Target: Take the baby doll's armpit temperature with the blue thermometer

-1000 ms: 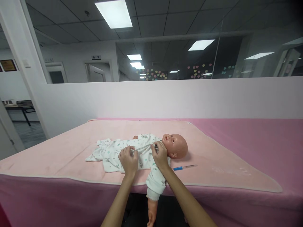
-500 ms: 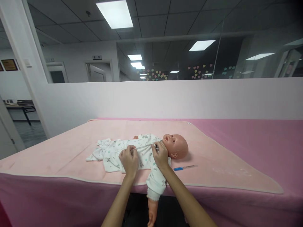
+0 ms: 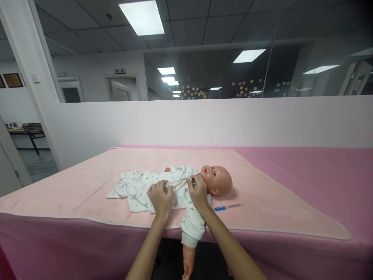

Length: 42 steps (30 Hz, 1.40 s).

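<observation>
A baby doll (image 3: pixel 217 181) lies on its back, head to the right, dressed in a white printed baby outfit (image 3: pixel 140 198). My left hand (image 3: pixel 161 196) is closed on the outfit's front edge at the doll's middle. Up by the doll's neck, my right hand (image 3: pixel 198 190) pinches the same edge, and the cloth is stretched between the two hands. One sleeved arm of the doll (image 3: pixel 189 258) hangs over the table's front edge, below my right wrist. Its other hand (image 3: pixel 167 169) shows on the far side. My fingertips are partly hidden by my hands.
A thermometer-like stick with a blue end (image 3: pixel 220 208) lies right of the doll, near its head. Under everything is a peach mat (image 3: pixel 279 210) on a pink-covered table (image 3: pixel 335 182). A white wall (image 3: pixel 233 122) with glass above rises behind.
My left hand has shifted slightly to the right along the outfit's edge, and the stretched cloth is a little slacker. My right hand stays at the neck.
</observation>
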Available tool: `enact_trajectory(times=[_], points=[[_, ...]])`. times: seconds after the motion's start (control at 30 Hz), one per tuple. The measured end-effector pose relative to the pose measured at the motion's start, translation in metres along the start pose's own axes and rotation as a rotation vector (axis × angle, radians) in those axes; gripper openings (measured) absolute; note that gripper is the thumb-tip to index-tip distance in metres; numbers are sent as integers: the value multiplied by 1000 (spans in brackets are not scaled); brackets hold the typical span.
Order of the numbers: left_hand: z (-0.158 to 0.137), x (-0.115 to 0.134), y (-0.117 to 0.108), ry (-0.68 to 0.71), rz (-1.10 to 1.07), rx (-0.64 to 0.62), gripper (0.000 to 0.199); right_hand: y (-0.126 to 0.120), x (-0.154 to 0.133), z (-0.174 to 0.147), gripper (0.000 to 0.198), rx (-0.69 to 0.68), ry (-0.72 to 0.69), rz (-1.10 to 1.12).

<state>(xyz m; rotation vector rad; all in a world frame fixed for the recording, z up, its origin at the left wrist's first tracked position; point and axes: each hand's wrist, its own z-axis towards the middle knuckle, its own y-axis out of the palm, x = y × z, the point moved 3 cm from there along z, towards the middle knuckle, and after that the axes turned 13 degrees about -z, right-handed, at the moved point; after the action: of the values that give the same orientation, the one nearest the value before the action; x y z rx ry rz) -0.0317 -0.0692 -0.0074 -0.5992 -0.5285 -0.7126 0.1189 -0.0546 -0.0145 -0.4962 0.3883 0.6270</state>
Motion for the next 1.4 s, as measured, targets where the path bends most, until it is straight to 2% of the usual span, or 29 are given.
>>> enact_trajectory(times=[0.47,0.9,1.07,1.17,1.27,1.33,1.4], points=[[1,-2,-1,10,-22,95,14,0,0,0,15,9,-6,-2],[1,1,-4,88,-244,127,19,1,1,0,15,11,-19,1],[0,-1,-5,59,-302,141,19,0,1,-1,16,12,-29,9],[1,0,-7,20,-252,173,19,1,1,0,16,9,-29,-14],[3,-2,-9,-35,-112,213,23,0,-2,1,15,24,-52,-77],[7,-2,-8,-11,-16,174,28,-5,-4,0,17,36,-120,-134],[14,-2,-6,68,37,74,33,-16,-5,-5,26,33,-236,-184]])
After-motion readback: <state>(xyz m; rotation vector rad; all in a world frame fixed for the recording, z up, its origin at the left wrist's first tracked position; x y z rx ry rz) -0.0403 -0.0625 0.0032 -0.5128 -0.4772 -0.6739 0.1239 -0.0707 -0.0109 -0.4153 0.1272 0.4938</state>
